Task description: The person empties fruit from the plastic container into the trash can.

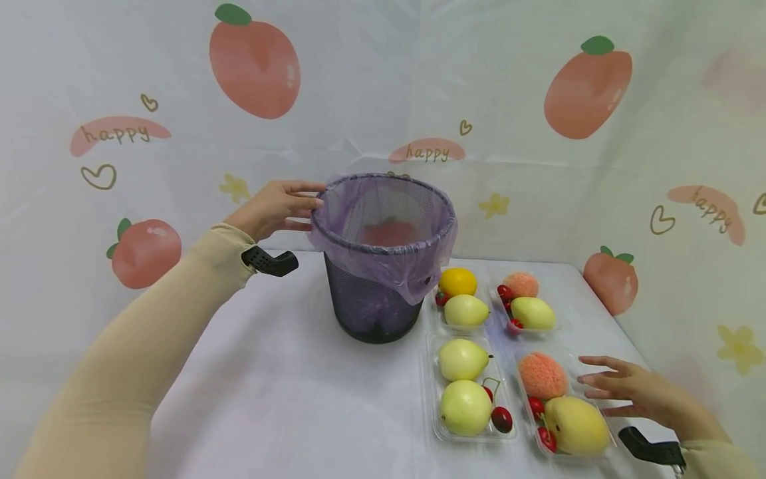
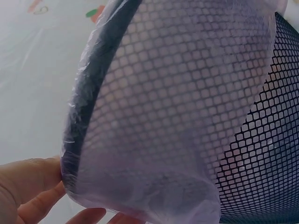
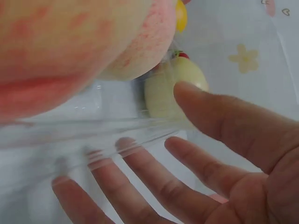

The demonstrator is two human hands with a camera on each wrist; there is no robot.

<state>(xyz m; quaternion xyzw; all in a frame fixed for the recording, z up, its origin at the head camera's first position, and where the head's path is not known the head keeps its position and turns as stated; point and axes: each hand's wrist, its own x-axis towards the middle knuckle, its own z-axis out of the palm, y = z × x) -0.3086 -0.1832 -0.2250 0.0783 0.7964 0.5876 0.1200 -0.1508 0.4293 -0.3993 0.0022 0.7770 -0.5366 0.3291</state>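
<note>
Left hand: the left hand [image 1: 272,209] rests on the rim of the black mesh waste bin with a purple plastic liner [image 1: 380,256], at about 9 o'clock of the rim. Its fingers [image 1: 302,199] lie nearly straight against the liner edge and do not curl round it; the left wrist view shows the fingertips [image 2: 35,179] touching the folded liner.

Right hand: the right hand [image 1: 628,392] is spread, with relaxed fingers [image 3: 140,172] holding nothing. It is just beside the near right clear plastic fruit tray [image 1: 565,406], at its 3 o'clock side. Whether the fingers touch the tray wall cannot be told surely.

Bin: it stands upright on the white desk [image 1: 287,399], long axis vertical, mouth pointing up. It lies at about 10 o'clock from the trays.

Trays: four clear trays sit in a two-by-two block to the right of the bin. The near right one has its long axis from near to far and holds a yellow-orange mango-shaped fruit [image 1: 577,426], a pink bumpy round fruit [image 1: 541,374] and small red cherries [image 1: 538,409].

Progress: judging from this, all four trays remain full and no tray is lifted. A reddish shape shows through the liner; it is not clear whether this is something inside or the print behind. The work seems near its beginning.
</note>
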